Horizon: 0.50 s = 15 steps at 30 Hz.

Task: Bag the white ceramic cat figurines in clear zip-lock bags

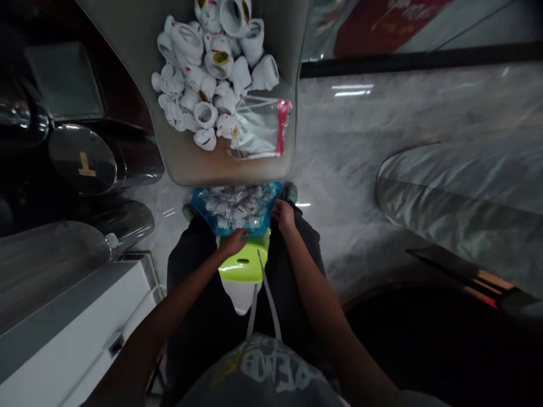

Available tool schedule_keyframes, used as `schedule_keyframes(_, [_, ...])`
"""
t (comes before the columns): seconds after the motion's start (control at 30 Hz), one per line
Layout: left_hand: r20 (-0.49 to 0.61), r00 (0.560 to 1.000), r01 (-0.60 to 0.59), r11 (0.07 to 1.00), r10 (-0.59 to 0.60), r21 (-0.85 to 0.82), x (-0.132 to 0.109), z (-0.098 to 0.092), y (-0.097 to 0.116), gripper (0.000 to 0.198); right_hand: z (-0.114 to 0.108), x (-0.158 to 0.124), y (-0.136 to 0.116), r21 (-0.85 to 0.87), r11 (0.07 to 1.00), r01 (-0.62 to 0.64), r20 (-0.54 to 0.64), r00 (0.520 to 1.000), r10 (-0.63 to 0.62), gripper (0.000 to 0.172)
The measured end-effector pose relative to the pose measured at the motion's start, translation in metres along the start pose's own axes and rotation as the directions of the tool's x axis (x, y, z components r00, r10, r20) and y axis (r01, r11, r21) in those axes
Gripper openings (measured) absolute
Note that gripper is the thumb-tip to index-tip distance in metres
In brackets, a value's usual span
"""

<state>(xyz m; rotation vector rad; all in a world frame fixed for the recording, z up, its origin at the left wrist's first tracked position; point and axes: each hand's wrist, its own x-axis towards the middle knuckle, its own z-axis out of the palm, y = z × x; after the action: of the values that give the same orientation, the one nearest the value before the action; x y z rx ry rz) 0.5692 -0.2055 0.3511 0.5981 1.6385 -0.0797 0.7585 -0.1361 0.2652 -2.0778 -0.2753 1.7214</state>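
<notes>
From the head view, we've got the left hand (232, 243) half-curled at the near edge of the blue bag (202, 206), the right hand (283, 216) curled at its far side, grip unclear. The soft, light bag takes best by its rim, with the green stool (244, 264) just this side and the beige tray (180, 161) of white figurines (216, 85) just beyond.

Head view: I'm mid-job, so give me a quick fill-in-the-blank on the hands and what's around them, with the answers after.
The hand at the lime-green plastic stool is the person's ____ one.
The other hand rests at the edge of the ____ plastic bag.
In the beige tray, white cat figurines lie beside a clear zip bag with a ____ seal strip.

Answers: left; blue; red
</notes>
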Motion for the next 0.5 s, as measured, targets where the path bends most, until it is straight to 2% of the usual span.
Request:
schedule_keyframes(0.03, [-0.001,0.993,-0.114,0.993,0.114,0.041,0.005,-0.012,0.005,0.014,0.004,0.002,-0.006,0.006,0.999,0.053,-0.003,0.999,-0.053,0.02])
schedule_keyframes(0.07, [-0.002,0.941,-0.332,0.926,0.338,0.18,0.011,-0.028,0.009,0.02,0.007,0.006,-0.012,0.007,0.99,0.138,-0.017,0.99,-0.138,0.019])
schedule_keyframes(0.1, [-0.038,0.86,-0.471,0.821,0.508,0.323,0.017,-0.046,0.013,0.023,0.008,0.01,-0.02,-0.027,0.951,0.307,-0.051,0.95,-0.308,0.023])
schedule_keyframes(0.13, [-0.104,0.777,-0.521,0.727,0.621,0.447,0.024,-0.065,0.017,0.026,0.008,0.017,-0.029,-0.074,0.883,0.464,-0.122,0.874,-0.47,0.028])
schedule_keyframes(0.2, [-0.271,0.625,-0.471,0.631,0.732,0.616,0.041,-0.102,0.027,0.033,0.003,0.033,-0.051,-0.157,0.748,0.645,-0.341,0.676,-0.654,0.032])
schedule_keyframes(0.27, [-0.433,0.5,-0.355,0.634,0.75,0.687,0.06,-0.13,0.04,0.039,-0.002,0.055,-0.077,-0.211,0.652,0.728,-0.528,0.477,-0.703,0.029])
schedule_keyframes(0.3, [-0.496,0.447,-0.304,0.648,0.745,0.699,0.069,-0.139,0.046,0.042,-0.001,0.067,-0.09,-0.242,0.604,0.759,-0.572,0.391,-0.721,0.028])
schedule_keyframes(0.37, [-0.557,0.356,-0.24,0.65,0.75,0.721,0.087,-0.147,0.057,0.05,0.005,0.094,-0.115,-0.289,0.497,0.818,-0.565,0.273,-0.778,0.026])
schedule_keyframes(0.43, [-0.582,0.267,-0.204,0.635,0.768,0.745,0.102,-0.146,0.063,0.052,0.018,0.119,-0.136,-0.289,0.405,0.867,-0.526,0.21,-0.824,0.027])
schedule_keyframes(0.5, [-0.58,0.202,-0.201,0.613,0.789,0.764,0.112,-0.144,0.064,0.052,0.028,0.136,-0.152,-0.275,0.258,0.926,-0.381,0.141,-0.914,0.033])
